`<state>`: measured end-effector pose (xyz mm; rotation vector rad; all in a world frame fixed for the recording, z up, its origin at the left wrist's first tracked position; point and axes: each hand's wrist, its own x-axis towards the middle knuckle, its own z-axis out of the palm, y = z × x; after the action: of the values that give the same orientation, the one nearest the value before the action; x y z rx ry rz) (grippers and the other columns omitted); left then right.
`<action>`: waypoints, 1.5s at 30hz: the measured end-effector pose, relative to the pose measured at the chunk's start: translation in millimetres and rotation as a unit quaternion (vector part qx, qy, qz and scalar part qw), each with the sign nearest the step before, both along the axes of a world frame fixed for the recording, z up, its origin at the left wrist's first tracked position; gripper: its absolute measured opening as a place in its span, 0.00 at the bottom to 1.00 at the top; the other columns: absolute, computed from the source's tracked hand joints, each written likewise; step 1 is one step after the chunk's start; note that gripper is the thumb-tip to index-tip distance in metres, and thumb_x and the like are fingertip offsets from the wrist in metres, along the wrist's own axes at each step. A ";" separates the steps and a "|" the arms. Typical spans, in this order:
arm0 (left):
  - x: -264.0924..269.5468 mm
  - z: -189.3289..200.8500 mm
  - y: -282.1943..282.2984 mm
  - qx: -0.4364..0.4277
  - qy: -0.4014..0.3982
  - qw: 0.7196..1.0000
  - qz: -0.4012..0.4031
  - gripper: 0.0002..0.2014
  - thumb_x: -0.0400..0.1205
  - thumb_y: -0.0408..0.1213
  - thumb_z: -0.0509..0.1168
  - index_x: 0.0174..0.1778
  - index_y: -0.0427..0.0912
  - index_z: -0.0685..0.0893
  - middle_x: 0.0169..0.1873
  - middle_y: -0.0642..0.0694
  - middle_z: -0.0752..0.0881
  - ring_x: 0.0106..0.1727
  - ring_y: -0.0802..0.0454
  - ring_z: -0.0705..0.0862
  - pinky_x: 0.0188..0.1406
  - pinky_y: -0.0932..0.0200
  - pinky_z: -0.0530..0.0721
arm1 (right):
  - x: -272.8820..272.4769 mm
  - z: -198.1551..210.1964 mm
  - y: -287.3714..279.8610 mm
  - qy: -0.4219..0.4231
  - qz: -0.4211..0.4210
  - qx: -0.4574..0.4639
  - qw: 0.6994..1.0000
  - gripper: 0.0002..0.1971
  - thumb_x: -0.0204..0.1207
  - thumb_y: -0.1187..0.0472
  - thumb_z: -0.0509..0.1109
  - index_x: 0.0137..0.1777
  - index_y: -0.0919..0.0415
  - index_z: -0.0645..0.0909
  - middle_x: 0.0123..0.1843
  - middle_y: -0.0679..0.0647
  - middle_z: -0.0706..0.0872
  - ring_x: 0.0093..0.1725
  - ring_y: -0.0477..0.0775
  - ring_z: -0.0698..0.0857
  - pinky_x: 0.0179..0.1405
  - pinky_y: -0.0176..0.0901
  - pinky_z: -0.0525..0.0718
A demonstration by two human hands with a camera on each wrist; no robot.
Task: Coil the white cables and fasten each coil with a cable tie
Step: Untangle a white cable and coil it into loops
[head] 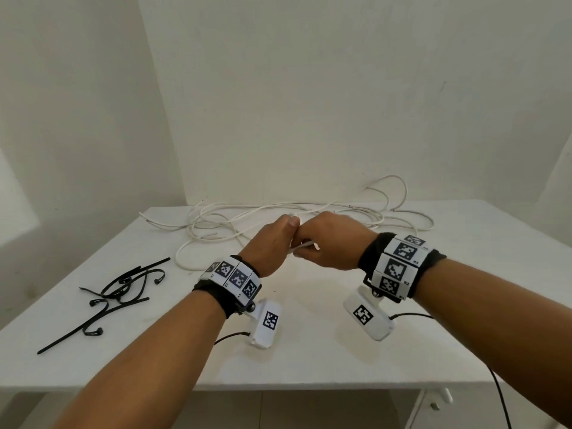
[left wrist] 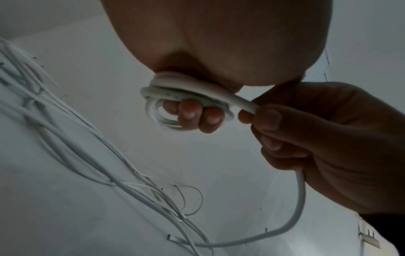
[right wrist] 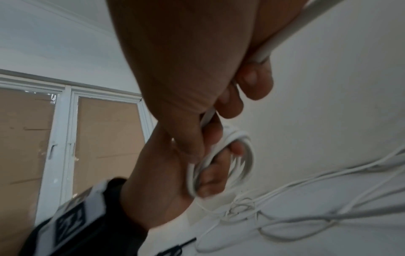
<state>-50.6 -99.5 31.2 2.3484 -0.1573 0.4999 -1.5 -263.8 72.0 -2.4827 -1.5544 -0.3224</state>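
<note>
My two hands meet above the middle of the white table (head: 309, 351). My left hand (head: 272, 243) (left wrist: 197, 114) holds a small coil of white cable (left wrist: 166, 97) (right wrist: 238, 155), with its fingers curled through the loops. My right hand (head: 328, 239) (left wrist: 285, 124) pinches the same white cable (left wrist: 243, 102) (right wrist: 278, 39) just past the coil; the free length hangs down to the table. Several loose white cables (head: 278, 218) (left wrist: 65, 138) lie tangled along the table's far side. Several black cable ties (head: 117, 292) lie in a heap at the left.
The table stands against a white wall (head: 309, 103) in a corner. A window frame with brown panels (right wrist: 98, 138) shows in the right wrist view. Thin black leads (head: 498, 391) run from the wrist cameras over the front edge.
</note>
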 end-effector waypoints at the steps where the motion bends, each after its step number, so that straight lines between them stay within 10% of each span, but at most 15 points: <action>1: 0.1 -0.3 0.4 0.020 -0.002 1.000 -0.007 0.28 0.77 0.72 0.37 0.35 0.54 0.71 0.32 0.49 0.78 0.32 0.57 0.74 0.35 0.57 0.71 | 4.2 4.7 -2.0 0.008 -0.002 0.019 1.000 0.08 0.80 0.46 0.69 0.52 0.46 0.86 0.45 0.43 0.89 0.44 0.47 0.86 0.44 0.48 0.86; 7: -3.3 5.2 4.3 -0.004 -0.035 0.999 -0.001 0.37 0.75 0.71 0.55 0.34 0.33 0.79 0.23 0.51 0.75 0.24 0.57 0.70 0.27 0.63 0.67 | 28.1 22.0 -15.6 0.097 0.010 0.134 0.986 0.04 0.76 0.48 0.76 0.44 0.46 0.88 0.33 0.33 0.85 0.36 0.36 0.83 0.37 0.29 0.76; 12: -15.6 12.7 4.2 -0.183 -0.032 0.981 -0.046 0.24 0.76 0.50 0.71 0.36 0.27 0.79 0.20 0.49 0.71 0.22 0.54 0.67 0.23 0.65 0.66 | 40.5 18.9 -21.6 0.128 0.005 0.231 0.964 0.03 0.77 0.53 0.77 0.47 0.49 0.91 0.34 0.37 0.88 0.35 0.43 0.82 0.34 0.25 0.74; 21: -14.5 26.6 -6.4 -0.559 -0.065 0.819 -0.114 0.15 0.83 0.42 0.65 0.32 0.43 0.73 0.16 0.55 0.61 0.16 0.58 0.58 0.21 0.61 0.56 | 33.6 -15.1 -7.5 0.151 0.003 0.265 0.952 0.11 0.87 0.56 0.63 0.59 0.45 0.87 0.30 0.44 0.82 0.27 0.40 0.76 0.30 0.26 0.72; 25: -10.8 30.4 -6.4 -0.633 -0.107 0.760 -0.105 0.16 0.84 0.49 0.62 0.36 0.41 0.77 0.18 0.54 0.62 0.17 0.59 0.59 0.23 0.63 0.60 | 31.1 -27.2 0.2 0.117 -0.009 0.234 0.965 0.11 0.88 0.55 0.59 0.49 0.43 0.81 0.29 0.45 0.80 0.30 0.43 0.77 0.36 0.42 0.76; 31: -1.1 35.0 0.9 -0.670 -0.179 0.707 -0.138 0.08 0.85 0.36 0.60 0.45 0.37 0.79 0.26 0.51 0.72 0.25 0.57 0.70 0.31 0.63 0.70 | 21.6 -40.5 9.4 0.065 -0.053 0.118 0.989 0.18 0.88 0.49 0.53 0.72 0.49 0.76 0.47 0.54 0.88 0.44 0.59 0.84 0.46 0.56 0.85; 33: 3.1 35.9 5.9 -0.629 -0.210 0.742 -0.097 0.06 0.85 0.33 0.59 0.45 0.37 0.79 0.28 0.51 0.74 0.27 0.55 0.72 0.34 0.62 0.71 | 13.8 -43.0 11.3 0.056 -0.048 0.073 0.995 0.17 0.88 0.49 0.53 0.71 0.50 0.75 0.50 0.55 0.88 0.46 0.60 0.84 0.46 0.57 0.85; 38: 11.8 24.0 14.3 -0.260 -0.220 0.937 0.084 0.11 0.85 0.41 0.60 0.59 0.40 0.74 0.37 0.48 0.80 0.33 0.56 0.77 0.37 0.63 0.77 | -2.0 -42.5 14.0 0.015 -0.014 0.003 1.000 0.14 0.88 0.52 0.54 0.66 0.54 0.77 0.49 0.54 0.87 0.46 0.60 0.84 0.39 0.50 0.81; 42: 14.9 7.3 18.0 -0.035 -0.136 0.985 0.104 0.11 0.86 0.39 0.61 0.59 0.36 0.72 0.48 0.38 0.83 0.44 0.44 0.82 0.42 0.55 0.81 | -4.5 -25.3 10.5 -0.028 0.008 -0.005 1.000 0.13 0.86 0.53 0.56 0.58 0.55 0.80 0.45 0.51 0.87 0.42 0.58 0.84 0.39 0.52 0.83; 45: 12.1 0.6 15.0 -0.001 -0.066 0.995 0.072 0.12 0.87 0.44 0.58 0.48 0.38 0.72 0.36 0.43 0.80 0.34 0.49 0.76 0.36 0.53 0.74 | -1.8 -10.3 6.2 -0.044 0.020 -0.018 0.999 0.10 0.85 0.52 0.59 0.56 0.53 0.80 0.43 0.49 0.86 0.41 0.55 0.83 0.36 0.48 0.80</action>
<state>-38.6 -84.6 31.8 2.3362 -0.0491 0.7260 -3.3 -257.6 61.6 -2.4929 -1.6544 -0.4053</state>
